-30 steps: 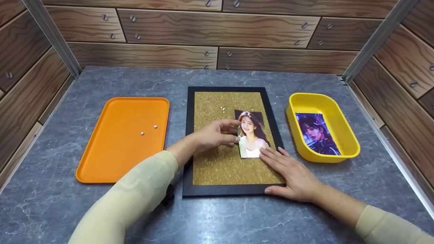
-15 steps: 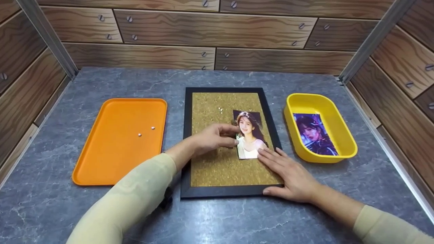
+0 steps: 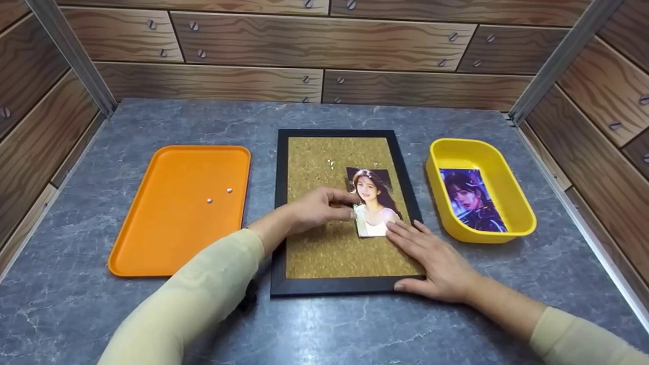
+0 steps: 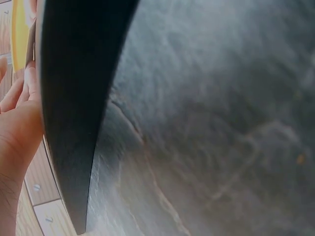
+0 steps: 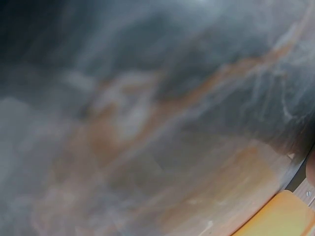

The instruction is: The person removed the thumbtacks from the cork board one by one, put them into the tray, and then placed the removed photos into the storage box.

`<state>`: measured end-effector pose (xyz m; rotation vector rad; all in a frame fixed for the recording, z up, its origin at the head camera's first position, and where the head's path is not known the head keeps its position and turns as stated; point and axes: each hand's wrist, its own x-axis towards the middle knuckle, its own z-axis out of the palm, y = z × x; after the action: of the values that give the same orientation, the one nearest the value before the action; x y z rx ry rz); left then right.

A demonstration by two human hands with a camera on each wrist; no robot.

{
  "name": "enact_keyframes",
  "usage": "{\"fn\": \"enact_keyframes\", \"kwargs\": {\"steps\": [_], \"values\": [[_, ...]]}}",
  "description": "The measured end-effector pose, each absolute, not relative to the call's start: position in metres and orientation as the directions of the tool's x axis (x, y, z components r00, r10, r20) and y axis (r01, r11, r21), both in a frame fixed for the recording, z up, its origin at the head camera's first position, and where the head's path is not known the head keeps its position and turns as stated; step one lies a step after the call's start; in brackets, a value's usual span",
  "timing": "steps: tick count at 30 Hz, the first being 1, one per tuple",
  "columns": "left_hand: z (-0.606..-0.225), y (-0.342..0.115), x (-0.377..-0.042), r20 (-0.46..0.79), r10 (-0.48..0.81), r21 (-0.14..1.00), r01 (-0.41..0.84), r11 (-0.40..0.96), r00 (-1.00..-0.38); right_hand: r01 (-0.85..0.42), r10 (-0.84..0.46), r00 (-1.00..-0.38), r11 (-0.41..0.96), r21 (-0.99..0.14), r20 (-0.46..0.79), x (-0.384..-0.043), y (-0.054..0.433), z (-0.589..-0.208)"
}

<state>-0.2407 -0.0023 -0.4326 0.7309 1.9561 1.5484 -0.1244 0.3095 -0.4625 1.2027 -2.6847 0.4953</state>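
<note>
A black-framed cork board (image 3: 314,253) lies on the table, with a photo (image 3: 374,223) of a long-haired person in white on its right half. From the left, my left hand (image 3: 317,208) reaches over the cork and pinches the photo's left edge between thumb and fingers. My right hand (image 3: 441,263) lies flat with straight fingers at the board's lower right corner. Its fingertips touch the photo's lower right corner, and the thumb rests on the frame's bottom bar. The left wrist view catches the underside of the frame (image 4: 74,113) beside part of the left hand.
Left of the board lies an orange tray (image 3: 172,213) with two small silver pieces (image 3: 229,190). To the right, a yellow bin (image 3: 517,208) holds a purple-blue picture (image 3: 471,200). Small shiny bits (image 3: 331,163) sit on the cork above the photo. Wood-patterned walls (image 3: 324,40) enclose the table.
The photo's top edge has slid slightly down the cork, uncovering small shiny bits above it. The left hand has shifted down a little with it; the right hand stays in place.
</note>
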Motion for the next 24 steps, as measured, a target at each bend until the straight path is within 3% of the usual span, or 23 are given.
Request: {"fn": "enact_keyframes", "kwargs": {"steps": [24], "values": [[-0.4374,0.0035,-0.2373,-0.106,0.695,0.993,-0.039,0.111,-0.711,-0.752,-0.698,-0.659,0.621,-0.220,0.281,-0.1242,0.3097,-0.4634]]}}
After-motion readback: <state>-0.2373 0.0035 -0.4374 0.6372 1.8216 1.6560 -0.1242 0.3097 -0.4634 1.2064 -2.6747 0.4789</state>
